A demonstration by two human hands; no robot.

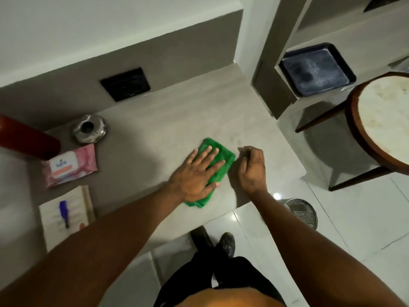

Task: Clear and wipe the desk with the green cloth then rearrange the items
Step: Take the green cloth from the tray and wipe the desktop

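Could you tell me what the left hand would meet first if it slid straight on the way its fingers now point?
The left hand lies flat on the green cloth, fingers pointing up and right across the desk. That stretch looks bare, so it would probably reach the wall corner first, though depth is hard to judge.

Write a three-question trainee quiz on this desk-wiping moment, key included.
1. True or false: the left hand presses flat on the green cloth.
2. Which lies nearest the pink wipes pack? A) steel ashtray B) black tray C) mesh bin
3. Fill in: the blue pen lies on a ____.

Key: 1 true; 2 A; 3 booklet.
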